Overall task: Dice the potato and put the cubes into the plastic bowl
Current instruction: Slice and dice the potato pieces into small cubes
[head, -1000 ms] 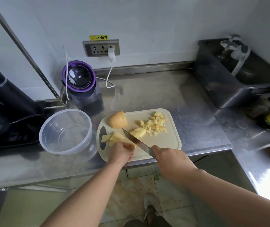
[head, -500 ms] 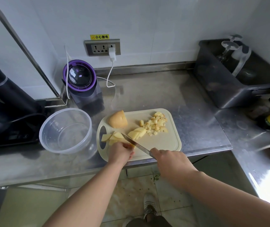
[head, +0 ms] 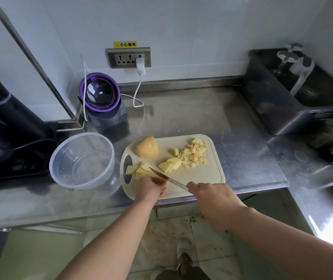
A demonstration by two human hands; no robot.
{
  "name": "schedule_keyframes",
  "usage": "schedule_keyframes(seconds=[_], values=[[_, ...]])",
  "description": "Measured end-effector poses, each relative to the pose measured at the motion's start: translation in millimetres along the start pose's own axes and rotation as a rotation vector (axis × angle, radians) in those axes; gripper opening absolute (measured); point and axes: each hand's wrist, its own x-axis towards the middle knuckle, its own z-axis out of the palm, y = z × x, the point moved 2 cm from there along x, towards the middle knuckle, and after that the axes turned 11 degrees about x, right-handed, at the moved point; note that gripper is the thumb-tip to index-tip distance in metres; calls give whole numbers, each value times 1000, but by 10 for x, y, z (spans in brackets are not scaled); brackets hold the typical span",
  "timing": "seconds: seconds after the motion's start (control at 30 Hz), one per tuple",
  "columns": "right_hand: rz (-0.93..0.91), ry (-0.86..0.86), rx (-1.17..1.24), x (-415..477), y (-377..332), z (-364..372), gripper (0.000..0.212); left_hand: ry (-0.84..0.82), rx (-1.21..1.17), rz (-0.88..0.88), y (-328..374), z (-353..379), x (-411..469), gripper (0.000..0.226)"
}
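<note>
Now, left hand: fingers curled down onto pale slices, holding them at the near left corner of the board, just right of its handle slot.
Right hand: closed round the handle of the knife at the board's near edge; the handle is hidden in the fist.
Knife: blade slants up-left over the board, tip at the slices just beyond the left fingers.
Potato: skin-on half at the board's far left; fanned strips mid-board; cubes heaped toward its far right corner.
Bowl: clear plastic, just left of the board.
Edges: board's near edge lies close to the front edge of the counter.
Room: steel counter stretches behind and right of the board, up to a dark bin; a purple-rimmed appliance stands behind the board's far left corner.
</note>
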Motion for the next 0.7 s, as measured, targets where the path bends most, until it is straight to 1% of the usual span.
schedule_keyframes(seconds=[0.3, 0.57, 0.7], values=[[-12, -10, -11, 65, 57, 81, 46, 14, -55, 2, -15, 13, 0, 15], [9, -42, 3, 106, 113, 213, 50, 0, -38, 11, 4, -14, -24, 6], [12, -24, 52, 116, 172, 269, 55, -10, -42, 20, 31, -29, -61, 12]])
